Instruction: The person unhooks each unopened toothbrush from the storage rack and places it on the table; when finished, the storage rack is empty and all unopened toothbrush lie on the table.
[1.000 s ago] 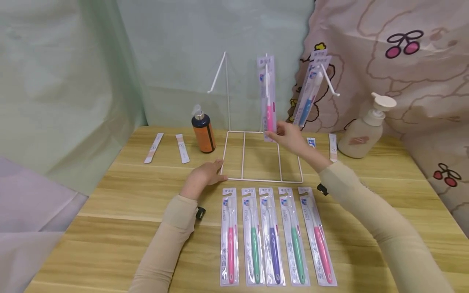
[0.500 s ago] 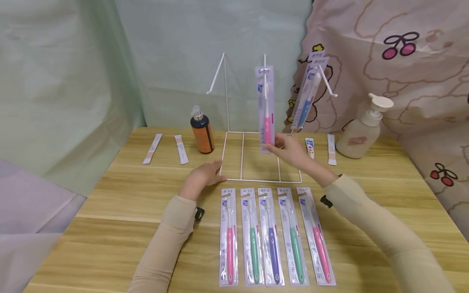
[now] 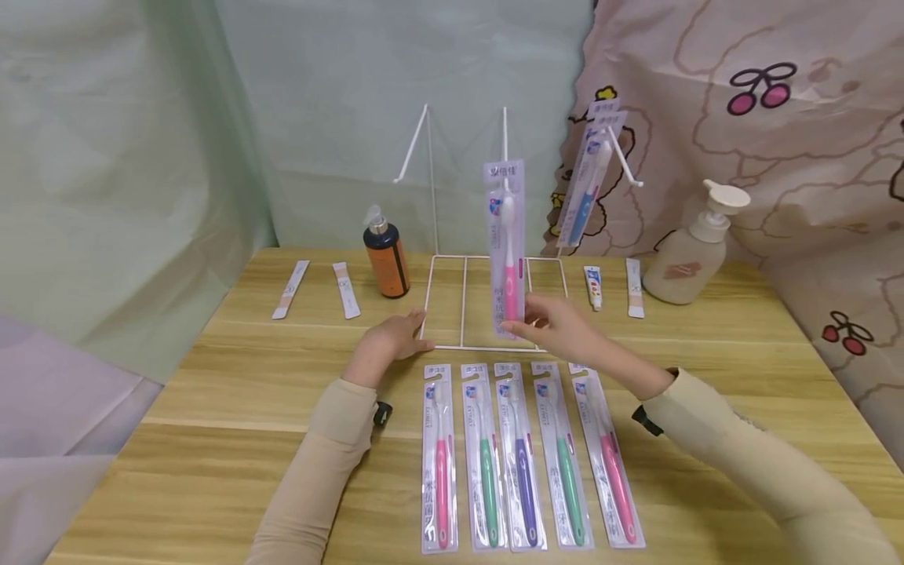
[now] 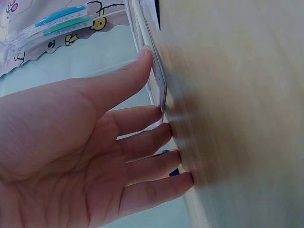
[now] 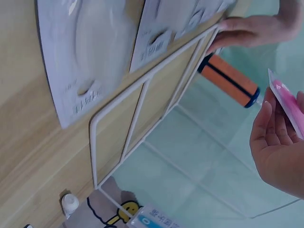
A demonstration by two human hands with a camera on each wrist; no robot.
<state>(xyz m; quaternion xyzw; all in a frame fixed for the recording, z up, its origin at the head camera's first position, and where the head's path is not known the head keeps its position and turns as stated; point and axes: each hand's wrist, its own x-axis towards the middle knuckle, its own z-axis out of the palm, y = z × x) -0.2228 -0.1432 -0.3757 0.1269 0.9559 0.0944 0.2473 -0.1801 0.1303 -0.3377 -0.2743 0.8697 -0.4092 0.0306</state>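
My right hand (image 3: 561, 322) pinches the lower end of a packaged toothbrush (image 3: 508, 235) with a pink handle. The pack stands upright, its top overlapping the tip of the middle hook of a white wire rack (image 3: 462, 302). In the right wrist view the pink pack (image 5: 290, 107) sits between thumb and fingers. My left hand (image 3: 388, 341) rests at the rack's left front corner. Its fingers are fairly straight in the left wrist view, fingertips (image 4: 164, 130) at the wood and the rack wire. Packaged toothbrushes (image 3: 588, 188), the front one blue, hang on the right hook.
Several packaged toothbrushes (image 3: 525, 486) lie in a row before the rack. An orange pump bottle (image 3: 388, 263) stands left of it, a cream pump bottle (image 3: 685, 263) at the back right. Paper sachets (image 3: 346, 290) and a small toothpaste tube (image 3: 594, 288) lie on the table (image 3: 233, 408).
My right hand has drawn the pink toothbrush pack forward and down along the middle hook, from near its back to its tip. The left hand stays at the rack's corner.
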